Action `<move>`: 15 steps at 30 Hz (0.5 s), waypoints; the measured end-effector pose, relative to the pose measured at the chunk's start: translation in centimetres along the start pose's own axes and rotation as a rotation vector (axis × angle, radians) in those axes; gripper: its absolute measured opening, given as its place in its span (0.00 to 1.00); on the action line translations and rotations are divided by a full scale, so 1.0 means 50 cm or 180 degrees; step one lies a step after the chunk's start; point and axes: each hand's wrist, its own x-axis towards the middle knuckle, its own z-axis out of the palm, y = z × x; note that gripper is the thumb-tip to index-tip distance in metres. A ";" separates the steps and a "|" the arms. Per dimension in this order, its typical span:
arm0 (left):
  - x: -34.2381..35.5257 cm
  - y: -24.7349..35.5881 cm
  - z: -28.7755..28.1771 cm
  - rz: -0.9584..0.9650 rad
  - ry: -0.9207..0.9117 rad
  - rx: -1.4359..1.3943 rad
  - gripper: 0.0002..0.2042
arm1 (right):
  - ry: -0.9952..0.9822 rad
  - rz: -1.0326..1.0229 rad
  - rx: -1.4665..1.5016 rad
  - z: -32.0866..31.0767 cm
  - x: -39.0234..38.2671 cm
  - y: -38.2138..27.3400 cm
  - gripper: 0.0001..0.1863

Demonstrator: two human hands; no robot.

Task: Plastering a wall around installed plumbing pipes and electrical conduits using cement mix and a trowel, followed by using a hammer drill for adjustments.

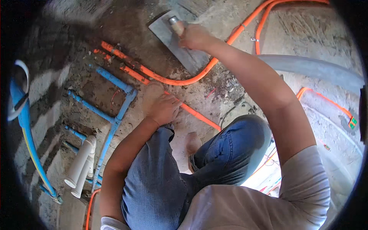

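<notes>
My right hand (194, 37) is closed round the handle of a flat metal plastering trowel (174, 40). Its rectangular blade lies slanted against the rough grey-brown mortar surface (130, 27), beside a curved orange conduit (172, 81). My left hand (164, 109) lies over the front of my left foot, fingers stretched to the right and nothing visible in them. Just past those fingers runs a thin straight orange conduit (199, 116). Part of my left foot (152, 91) shows in front of the hand, and the palm is hidden.
To the left, blue pipes (122, 111) branch toward the mortar. White plastic pipes (81, 161) stick out below them. A blue tube (30, 149) with a white ring bends along the left rim. On the right a thick grey translucent hose (314, 67) crosses, with more orange conduit (326, 100) beyond.
</notes>
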 end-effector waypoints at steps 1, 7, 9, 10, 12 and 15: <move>0.004 0.002 0.003 -0.0084 0.0008 0.0083 0.09 | -0.0001 -0.0161 0.0068 0.002 0.006 0.003 0.19; 0.010 0.011 -0.002 0.0023 0.0055 0.0316 0.08 | -0.0481 0.0145 -0.0087 0.000 0.032 -0.032 0.20; 0.012 0.009 -0.001 -0.0025 -0.0104 0.0280 0.08 | -0.0468 0.0186 -0.0020 0.010 0.038 -0.032 0.21; 0.013 0.008 0.001 -0.0085 -0.0248 0.0230 0.08 | -0.0487 0.0177 0.0030 0.014 0.041 -0.031 0.21; 0.005 0.003 0.005 -0.0031 -0.0164 0.0256 0.09 | -0.0466 0.0183 0.0094 0.008 0.045 -0.041 0.21; 0.005 0.003 0.008 0.0063 -0.0069 0.0276 0.09 | -0.0599 0.0469 0.0228 0.014 0.045 -0.039 0.20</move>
